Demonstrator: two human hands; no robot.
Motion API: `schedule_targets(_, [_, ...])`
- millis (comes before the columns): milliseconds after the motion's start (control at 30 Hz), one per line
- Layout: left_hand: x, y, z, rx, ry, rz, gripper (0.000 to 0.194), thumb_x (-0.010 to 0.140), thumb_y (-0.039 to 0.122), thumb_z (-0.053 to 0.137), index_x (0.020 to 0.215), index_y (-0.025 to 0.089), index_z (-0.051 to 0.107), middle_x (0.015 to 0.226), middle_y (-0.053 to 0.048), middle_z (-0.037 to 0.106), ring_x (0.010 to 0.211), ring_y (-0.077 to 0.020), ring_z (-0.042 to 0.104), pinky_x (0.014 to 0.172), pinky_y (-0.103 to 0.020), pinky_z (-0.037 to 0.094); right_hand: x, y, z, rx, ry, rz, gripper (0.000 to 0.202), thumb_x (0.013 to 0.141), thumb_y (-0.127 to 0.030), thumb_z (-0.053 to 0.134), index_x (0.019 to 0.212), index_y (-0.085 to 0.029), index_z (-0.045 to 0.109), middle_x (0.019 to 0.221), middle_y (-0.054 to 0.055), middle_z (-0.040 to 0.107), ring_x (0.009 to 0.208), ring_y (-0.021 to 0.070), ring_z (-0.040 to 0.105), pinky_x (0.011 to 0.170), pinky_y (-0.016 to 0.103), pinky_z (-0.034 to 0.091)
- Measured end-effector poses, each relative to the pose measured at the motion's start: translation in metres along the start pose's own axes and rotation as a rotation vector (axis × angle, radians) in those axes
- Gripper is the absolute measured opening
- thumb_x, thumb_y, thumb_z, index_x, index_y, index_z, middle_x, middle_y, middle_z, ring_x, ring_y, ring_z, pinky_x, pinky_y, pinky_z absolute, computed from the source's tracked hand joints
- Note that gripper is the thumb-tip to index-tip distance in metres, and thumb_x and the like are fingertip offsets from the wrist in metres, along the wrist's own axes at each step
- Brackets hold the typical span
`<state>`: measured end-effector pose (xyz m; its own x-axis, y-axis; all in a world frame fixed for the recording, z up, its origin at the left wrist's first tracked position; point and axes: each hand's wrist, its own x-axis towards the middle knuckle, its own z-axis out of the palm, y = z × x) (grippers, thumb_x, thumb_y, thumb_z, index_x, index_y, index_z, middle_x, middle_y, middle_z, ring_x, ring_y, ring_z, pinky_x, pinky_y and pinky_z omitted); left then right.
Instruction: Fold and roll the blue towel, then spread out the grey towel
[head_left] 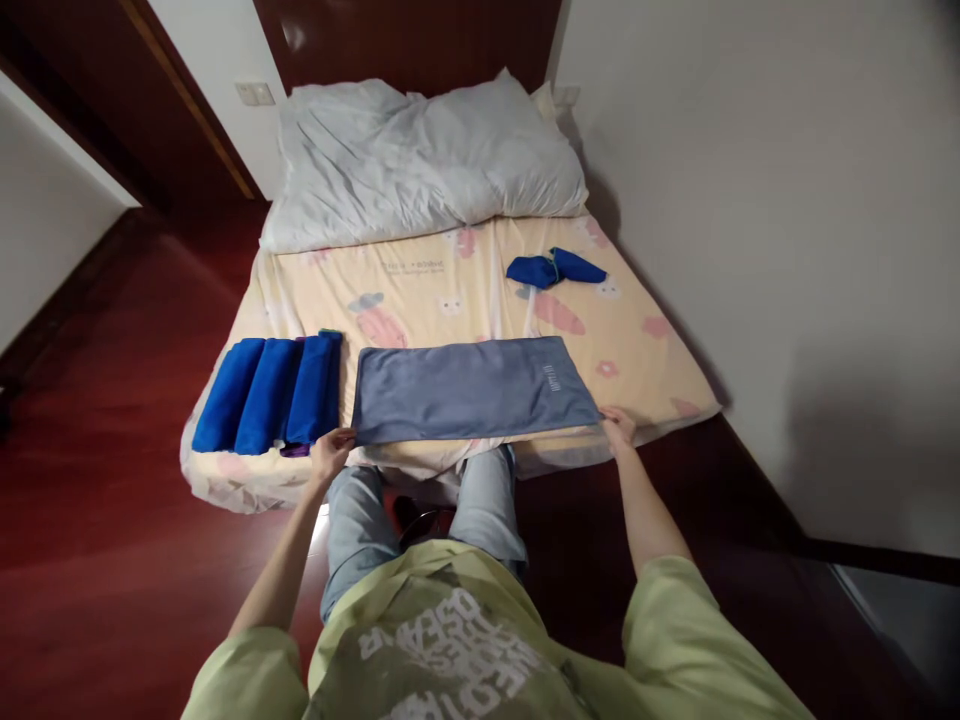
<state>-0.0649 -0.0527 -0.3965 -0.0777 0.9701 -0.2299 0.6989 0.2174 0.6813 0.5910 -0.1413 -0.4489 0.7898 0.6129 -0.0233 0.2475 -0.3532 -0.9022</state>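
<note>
A grey-blue towel (pixel 465 390) lies spread flat and wide near the front edge of the bed, with small light lettering at its right end. My left hand (pixel 332 455) pinches its near left corner. At the near right corner, my right hand (pixel 618 428) grips the edge between thumb and fingers. Several bright blue rolled towels (pixel 270 393) sit side by side just left of the grey-blue one, close to my left hand. Some purple cloth (pixel 296 450) shows beneath them.
A bundled blue cloth (pixel 555 268) lies farther back on the right of the bed. The patterned yellow sheet (pixel 300 295) covers the mattress. A pale, crumpled quilt or pillow (pixel 427 165) rests against the dark headboard (pixel 412 40). A white wall (pixel 787 250) runs along the right.
</note>
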Motion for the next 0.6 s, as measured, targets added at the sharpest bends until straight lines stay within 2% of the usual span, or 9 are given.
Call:
schedule_targets(133, [0.003,-0.006,-0.003,0.226,-0.137,0.093,0.037,0.074,0.018,0.054,0.104,0.020,0.077,0.108,-0.008,0.077,0.101,-0.0260,0.073,0.093,-0.033,0.055,0.011,0.009,-0.007,-0.099,-0.041,0.114,0.017,0.050,-0.020,0.057,0.066,-0.019,0.061,0.071,0.005,0.071,0.084,0.0299,0.074,0.092,0.048,0.061])
schedule_targets(200, [0.013,-0.004,-0.006,0.350,-0.136,0.206,0.032,0.078,0.021,0.054,0.099,0.020,0.078,0.109,-0.011,0.076,0.103,-0.0287,0.071,0.096,-0.037,0.054,0.023,0.007,-0.004,-0.137,-0.083,0.118,0.019,0.050,-0.020,0.057,0.068,-0.019,0.063,0.075,0.005,0.072,0.087,0.0292,0.073,0.098,0.048,0.058])
schedule_targets(267, [0.030,0.004,-0.007,0.428,-0.086,0.306,0.030,0.084,0.029,0.052,0.098,0.021,0.078,0.113,-0.013,0.074,0.109,-0.0311,0.067,0.101,-0.040,0.052,0.039,0.002,0.007,-0.170,-0.114,0.106,0.019,0.053,-0.022,0.058,0.071,-0.019,0.063,0.079,0.007,0.073,0.091,0.0292,0.073,0.102,0.048,0.056])
schedule_targets(367, [0.071,0.020,-0.004,0.436,-0.015,0.347,0.037,0.090,0.035,0.047,0.105,0.019,0.076,0.115,-0.014,0.072,0.112,-0.0314,0.064,0.104,-0.042,0.050,0.068,-0.010,0.034,-0.200,-0.155,0.077,0.019,0.059,-0.025,0.059,0.076,-0.018,0.064,0.086,0.010,0.075,0.093,0.0283,0.072,0.103,0.047,0.055])
schedule_targets(467, [0.126,0.038,0.006,0.396,0.025,0.314,0.041,0.089,0.035,0.047,0.115,0.016,0.072,0.115,-0.015,0.072,0.111,-0.0308,0.065,0.104,-0.042,0.049,0.098,-0.024,0.069,-0.211,-0.198,0.039,0.022,0.066,-0.025,0.060,0.084,-0.016,0.066,0.095,0.012,0.076,0.096,0.0260,0.071,0.103,0.044,0.056])
schedule_targets(600, [0.198,0.054,0.025,0.376,0.068,0.255,0.045,0.086,0.033,0.051,0.122,0.013,0.068,0.120,-0.019,0.070,0.117,-0.0338,0.064,0.107,-0.046,0.047,0.138,-0.047,0.111,-0.234,-0.211,-0.004,0.021,0.072,-0.025,0.065,0.091,-0.016,0.068,0.100,0.014,0.076,0.103,0.0267,0.071,0.107,0.044,0.053])
